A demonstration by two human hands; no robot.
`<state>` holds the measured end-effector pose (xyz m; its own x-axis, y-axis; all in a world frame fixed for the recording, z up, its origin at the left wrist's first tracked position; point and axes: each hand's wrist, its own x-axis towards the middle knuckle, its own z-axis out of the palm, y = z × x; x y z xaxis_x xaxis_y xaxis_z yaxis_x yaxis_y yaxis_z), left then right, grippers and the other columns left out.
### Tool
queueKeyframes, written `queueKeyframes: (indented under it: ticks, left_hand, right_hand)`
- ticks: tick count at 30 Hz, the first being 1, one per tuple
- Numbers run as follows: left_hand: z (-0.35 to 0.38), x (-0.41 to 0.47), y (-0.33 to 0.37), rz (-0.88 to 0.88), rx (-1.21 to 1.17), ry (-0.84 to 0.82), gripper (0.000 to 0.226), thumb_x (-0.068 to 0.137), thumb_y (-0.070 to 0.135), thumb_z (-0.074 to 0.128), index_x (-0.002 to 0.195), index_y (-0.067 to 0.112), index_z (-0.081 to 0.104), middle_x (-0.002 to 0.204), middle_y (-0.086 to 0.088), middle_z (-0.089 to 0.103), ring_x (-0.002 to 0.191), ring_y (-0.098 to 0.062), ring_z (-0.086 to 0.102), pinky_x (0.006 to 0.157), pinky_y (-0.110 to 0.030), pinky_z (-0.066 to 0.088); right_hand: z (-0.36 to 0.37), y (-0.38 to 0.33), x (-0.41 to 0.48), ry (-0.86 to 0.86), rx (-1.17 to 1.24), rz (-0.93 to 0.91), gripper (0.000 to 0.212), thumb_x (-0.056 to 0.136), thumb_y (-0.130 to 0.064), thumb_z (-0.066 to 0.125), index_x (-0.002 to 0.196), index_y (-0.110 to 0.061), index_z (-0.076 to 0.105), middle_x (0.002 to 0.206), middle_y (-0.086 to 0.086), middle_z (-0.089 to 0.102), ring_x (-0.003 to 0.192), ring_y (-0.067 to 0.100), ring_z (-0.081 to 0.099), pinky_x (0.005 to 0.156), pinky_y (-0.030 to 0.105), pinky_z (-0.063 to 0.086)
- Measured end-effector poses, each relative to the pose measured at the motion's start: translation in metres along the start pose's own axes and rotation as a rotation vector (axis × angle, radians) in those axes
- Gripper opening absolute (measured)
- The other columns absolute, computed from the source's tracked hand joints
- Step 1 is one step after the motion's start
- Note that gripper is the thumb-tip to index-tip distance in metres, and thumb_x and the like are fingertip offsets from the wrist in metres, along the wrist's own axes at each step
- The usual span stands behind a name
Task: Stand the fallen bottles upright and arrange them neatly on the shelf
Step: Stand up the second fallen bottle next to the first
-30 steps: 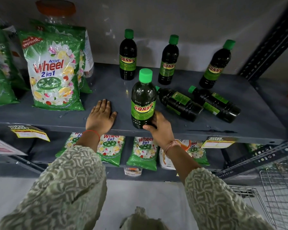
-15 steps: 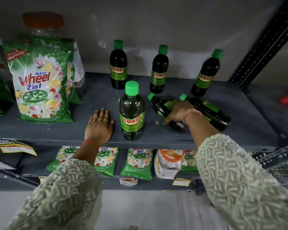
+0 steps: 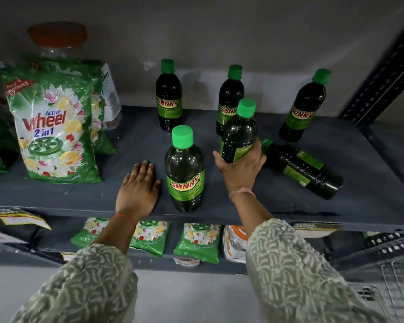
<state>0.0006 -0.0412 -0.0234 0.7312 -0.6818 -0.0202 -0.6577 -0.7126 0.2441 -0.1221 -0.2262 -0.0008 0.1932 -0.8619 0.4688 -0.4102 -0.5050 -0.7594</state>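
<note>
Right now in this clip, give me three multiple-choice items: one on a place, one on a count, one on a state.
1. Where does the left hand rest?
A. Flat on the shelf, left of the front Sunny bottle
B. On the Wheel detergent bag
C. Around a bottle cap

2. How many Sunny bottles lie on their side?
A. None
B. One
C. Three

3. What is the state of the bottle in the right hand?
A. Lying flat
B. Upside down
C. Held nearly upright, cap up

Answers: 1 A, the palm lies on the grey shelf beside that bottle. 2 B, only the fallen bottle at right is down. 3 C, the held bottle has its green cap on top and the fingers wrapped round its lower body.
</note>
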Motion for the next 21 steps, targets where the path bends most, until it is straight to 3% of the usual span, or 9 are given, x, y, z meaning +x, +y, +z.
queueKeyframes:
  ticks: [3,7,8,10,12,14,16,17,21]
  left_hand:
    - [-0.002,-0.002,0.002,-0.004,-0.003,-0.004,0.056,0.098,0.033,0.025,0.148,0.013,0.01,0.16,-0.005,0.008,0.147,-0.021,0.004,0.12,-0.036,0.007]
    - [-0.003,-0.002,0.003,-0.008,-0.006,-0.011,0.056,0.098,0.034,0.024,0.148,0.013,0.008,0.16,-0.005,0.006,0.148,-0.021,0.003,0.12,-0.036,0.006]
    - [-0.003,-0.003,0.003,-0.01,-0.005,-0.013,0.056,0.098,0.034,0.024,0.148,0.014,0.008,0.16,-0.004,0.006,0.148,-0.02,0.003,0.121,-0.035,0.006]
    - [-0.004,-0.003,0.003,-0.014,-0.008,-0.014,0.056,0.098,0.034,0.024,0.148,0.014,0.008,0.16,-0.004,0.006,0.148,-0.02,0.002,0.121,-0.035,0.005]
    - [-0.004,-0.002,0.003,-0.017,-0.006,-0.021,0.056,0.098,0.034,0.024,0.148,0.014,0.007,0.16,-0.003,0.005,0.148,-0.02,0.001,0.121,-0.035,0.005]
    - [-0.004,-0.002,0.003,-0.017,-0.003,-0.025,0.056,0.098,0.035,0.023,0.148,0.014,0.007,0.16,-0.003,0.005,0.148,-0.019,0.001,0.121,-0.035,0.005]
    - [-0.003,-0.003,0.002,-0.017,-0.002,-0.023,0.056,0.098,0.035,0.023,0.148,0.014,0.007,0.16,-0.003,0.005,0.148,-0.019,0.001,0.121,-0.035,0.005]
    - [-0.003,-0.003,0.002,-0.018,-0.004,-0.023,0.056,0.098,0.035,0.023,0.148,0.014,0.007,0.16,-0.003,0.005,0.148,-0.019,0.001,0.121,-0.035,0.005]
    - [-0.003,-0.003,0.003,-0.02,-0.004,-0.03,0.057,0.098,0.036,0.022,0.148,0.014,0.006,0.16,-0.002,0.004,0.148,-0.019,0.0,0.121,-0.034,0.004]
  right_hand:
    - [-0.001,0.003,-0.006,-0.09,0.111,0.062,0.093,0.056,-0.026,0.081,0.131,0.001,0.034,0.127,0.026,0.041,0.112,0.042,0.046,0.1,0.049,0.039]
    - [-0.012,0.016,-0.009,-0.234,0.27,0.081,0.094,0.06,-0.009,0.072,0.14,-0.012,0.023,0.141,0.016,0.029,0.123,0.029,0.042,0.096,0.015,0.036]
    - [-0.014,0.017,-0.01,-0.262,0.292,0.091,0.099,0.061,-0.012,0.075,0.142,-0.012,0.017,0.145,0.015,0.026,0.13,0.027,0.035,0.102,0.014,0.031]
    - [-0.013,0.015,-0.01,-0.258,0.227,0.115,0.113,0.057,-0.033,0.083,0.143,-0.013,0.012,0.148,0.015,0.022,0.136,0.027,0.022,0.113,0.032,0.022]
    - [-0.011,0.011,-0.008,-0.233,0.13,0.12,0.116,0.049,-0.047,0.085,0.139,-0.012,0.021,0.14,0.015,0.033,0.13,0.03,0.029,0.109,0.044,0.024]
    - [-0.012,0.013,-0.006,-0.255,0.217,0.137,0.095,0.048,-0.036,0.088,0.124,-0.01,0.036,0.121,0.011,0.05,0.114,0.027,0.047,0.1,0.043,0.041]
    - [-0.019,0.022,-0.001,-0.325,0.352,0.213,0.072,0.054,-0.019,0.086,0.107,-0.014,0.037,0.101,0.0,0.057,0.092,0.013,0.058,0.087,0.039,0.048]
    - [-0.023,0.026,0.004,-0.377,0.409,0.251,0.067,0.058,-0.011,0.083,0.105,-0.015,0.035,0.101,0.0,0.058,0.09,0.011,0.058,0.087,0.039,0.049]
    - [-0.036,0.041,0.024,-0.65,0.569,0.28,0.063,0.072,0.014,0.062,0.126,0.0,0.033,0.131,0.026,0.048,0.112,0.024,0.05,0.092,0.029,0.048]
